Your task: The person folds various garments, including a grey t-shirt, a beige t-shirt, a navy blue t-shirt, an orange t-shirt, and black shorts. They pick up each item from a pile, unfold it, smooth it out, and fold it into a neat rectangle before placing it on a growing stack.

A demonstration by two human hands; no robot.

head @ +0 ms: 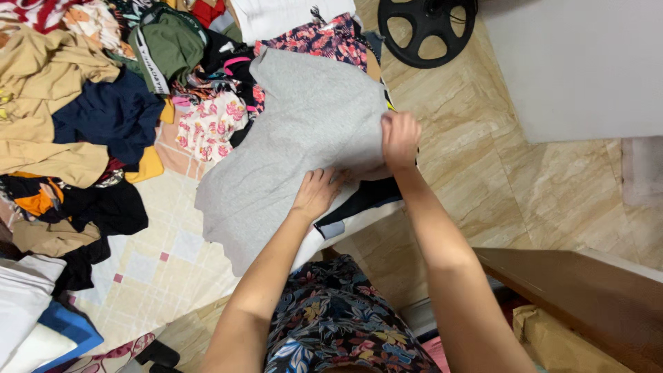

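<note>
A grey garment (297,138) lies spread flat in front of me on a pale patterned mat (159,262). My left hand (316,193) rests flat on its lower right part, fingers together and pressing down. My right hand (400,138) pinches the garment's right edge, fingers closed on the cloth. Under that edge a dark blue and white piece (359,204) of clothing sticks out.
A heap of mixed clothes (103,103) covers the left and top: tan, navy, green, floral. A black fan base (427,27) stands at the top on the marbled tile floor (497,179). A white wall (580,62) is to the right, a brown wooden edge (587,290) at lower right.
</note>
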